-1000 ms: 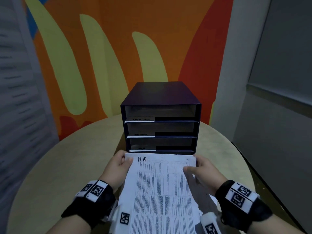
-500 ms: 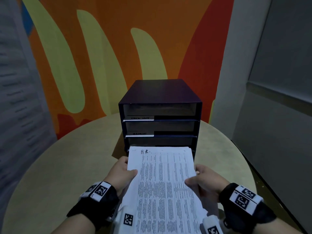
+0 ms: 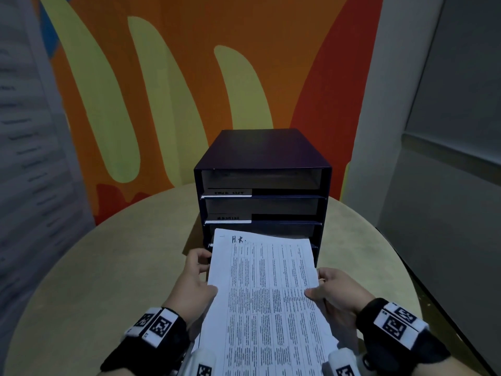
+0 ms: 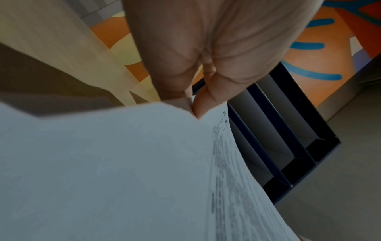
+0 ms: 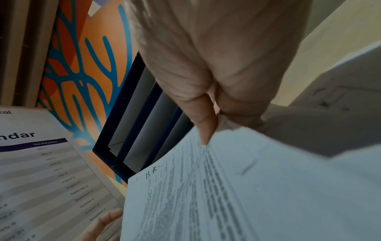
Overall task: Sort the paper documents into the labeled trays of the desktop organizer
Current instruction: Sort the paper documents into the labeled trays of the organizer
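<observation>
Nearest the camera, the left hand (image 3: 193, 283) and the right hand (image 3: 337, 293) pinch the side edges of a printed sheet marked "H.R." (image 3: 267, 294), thumbs on top and fingers curled beneath, each a little short of the sheet's middle as measured from the organizer. In the right wrist view a second document, a calendar page (image 5: 41, 171), shows under the sheet on the side away from the right hand, with fingers (image 5: 101, 223) of the left hand curled under it; whether that hand carries it or it lies on the table cannot be told.

Further on, the sheet's leading edge sits at the mouth of the lowest tray of the dark blue desktop organizer (image 3: 261, 147), tilted slightly so the left corner is deeper in. The labels (image 3: 229, 192) on the two upper trays are too dim to read, and the lowest tray's label is hidden behind the paper.

To do this step well, I judge the hands should square the leading edge to the tray opening, keep the paper taut and low so it does not buckle against the shelf above, then slide it in flat. Only the top sheet should travel.

The organizer stands on a round pale table (image 3: 81, 280), with an orange and yellow painted wall (image 3: 173, 77) behind it.
</observation>
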The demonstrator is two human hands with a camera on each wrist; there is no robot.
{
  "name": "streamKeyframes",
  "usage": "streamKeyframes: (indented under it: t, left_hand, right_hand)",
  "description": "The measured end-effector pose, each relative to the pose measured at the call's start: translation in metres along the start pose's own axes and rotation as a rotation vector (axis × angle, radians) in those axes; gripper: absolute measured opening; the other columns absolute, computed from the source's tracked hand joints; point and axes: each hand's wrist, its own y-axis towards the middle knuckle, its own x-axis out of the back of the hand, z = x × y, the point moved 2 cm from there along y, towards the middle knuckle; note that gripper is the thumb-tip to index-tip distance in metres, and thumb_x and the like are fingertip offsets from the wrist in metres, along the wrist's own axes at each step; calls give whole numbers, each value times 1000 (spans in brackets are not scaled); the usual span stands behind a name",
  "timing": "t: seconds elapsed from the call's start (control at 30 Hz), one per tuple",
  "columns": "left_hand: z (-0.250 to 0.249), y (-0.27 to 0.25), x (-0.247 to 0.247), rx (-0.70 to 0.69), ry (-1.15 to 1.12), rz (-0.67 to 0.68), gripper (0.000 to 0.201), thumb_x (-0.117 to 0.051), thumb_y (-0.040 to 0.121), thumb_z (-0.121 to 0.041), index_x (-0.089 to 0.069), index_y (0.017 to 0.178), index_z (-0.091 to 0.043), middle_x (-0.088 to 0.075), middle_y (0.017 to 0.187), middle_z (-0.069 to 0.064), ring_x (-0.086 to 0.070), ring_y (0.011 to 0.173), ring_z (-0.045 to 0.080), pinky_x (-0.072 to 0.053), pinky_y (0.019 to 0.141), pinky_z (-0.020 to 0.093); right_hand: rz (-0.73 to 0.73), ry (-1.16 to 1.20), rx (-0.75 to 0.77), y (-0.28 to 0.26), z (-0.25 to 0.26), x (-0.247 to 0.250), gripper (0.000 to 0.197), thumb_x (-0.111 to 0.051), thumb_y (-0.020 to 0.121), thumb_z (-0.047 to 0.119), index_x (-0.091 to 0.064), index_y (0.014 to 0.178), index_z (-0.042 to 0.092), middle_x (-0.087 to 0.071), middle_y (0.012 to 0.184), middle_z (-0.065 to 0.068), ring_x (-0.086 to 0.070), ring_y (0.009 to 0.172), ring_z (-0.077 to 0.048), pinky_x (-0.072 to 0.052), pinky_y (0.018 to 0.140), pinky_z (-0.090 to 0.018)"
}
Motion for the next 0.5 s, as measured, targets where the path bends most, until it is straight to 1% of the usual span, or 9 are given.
streamKeyframes:
  t: [0.03, 0.1, 0.13, 0.17, 0.2, 0.23, 0.3, 0.37, 0.5]
  left_hand:
    - [1, 2, 1, 0, -7, -29, 47, -52, 82, 16, -40, 106, -22, -57, 111, 6, -63, 61, 23, -43, 41, 26]
    - [4, 8, 1, 14, -5, -76, 37, -49, 83, 17, -40, 98, -16, -59, 107, 12, -54, 54, 22, -38, 39, 25]
    - [5, 13, 1, 24, 9, -95, 34, -49, 83, 16, -42, 94, -15, -59, 106, 14, -50, 54, 22, -37, 40, 25]
    - [7, 18, 1, 35, 30, -104, 32, -49, 83, 15, -45, 90, -15, -59, 106, 15, -47, 54, 23, -36, 43, 25]
    - [8, 22, 1, 43, 44, -107, 29, -50, 83, 14, -48, 86, -15, -59, 106, 16, -45, 56, 23, -37, 47, 25]
    - [9, 26, 1, 55, 51, -112, 27, -51, 83, 13, -52, 85, -14, -60, 105, 15, -45, 58, 23, -39, 52, 26]
    - [7, 32, 0, 87, 41, -119, 25, -53, 85, 10, -60, 91, -13, -63, 94, 12, -48, 59, 23, -41, 57, 28]
    - [2, 35, 1, 92, 31, -93, 24, -57, 86, 5, -61, 99, -14, -59, 76, 10, -47, 53, 20, -39, 54, 26]
    - [-14, 36, 1, -26, 191, 41, 12, -66, 85, -5, -62, 87, -16, -56, 76, -3, -49, 61, 17, -42, 58, 23]
  right_hand:
    - [-6, 53, -2, 0, 0, -1, 18, -55, 88, -15, -59, 103, -7, -73, 93, -21, -72, 85, -32, -56, 70, -37]
    - [-43, 133, -4, 3, 1, -2, 7, -53, 90, -12, -55, 93, -7, -71, 93, -27, -71, 82, -36, -58, 68, -41]
    - [-66, 135, -4, 5, 0, -2, 6, -54, 91, -9, -54, 88, -4, -70, 93, -29, -70, 82, -36, -58, 71, -45]
    - [-76, 120, -1, 7, 0, -2, 8, -57, 91, -5, -54, 84, -1, -69, 94, -29, -69, 85, -37, -56, 80, -52]
    - [-66, 88, -3, 7, 0, -3, 9, -61, 89, -1, -54, 84, 1, -70, 95, -28, -68, 89, -39, -52, 88, -57]
    - [-45, 49, -10, 6, 1, -3, 9, -65, 87, 1, -56, 86, 1, -71, 96, -25, -68, 93, -40, -49, 92, -59]
    - [-15, 8, -34, 7, 1, -3, 13, -65, 84, -5, -56, 93, 0, -72, 96, -23, -69, 95, -39, -50, 93, -58]
    - [-47, 6, -26, 8, 2, -2, 13, -62, 86, -8, -56, 95, -2, -72, 94, -23, -70, 91, -39, -52, 90, -56]
    - [-153, 70, 35, 17, 8, 1, 6, -61, 89, -5, -57, 92, -1, -73, 88, -22, -71, 84, -38, -57, 81, -51]
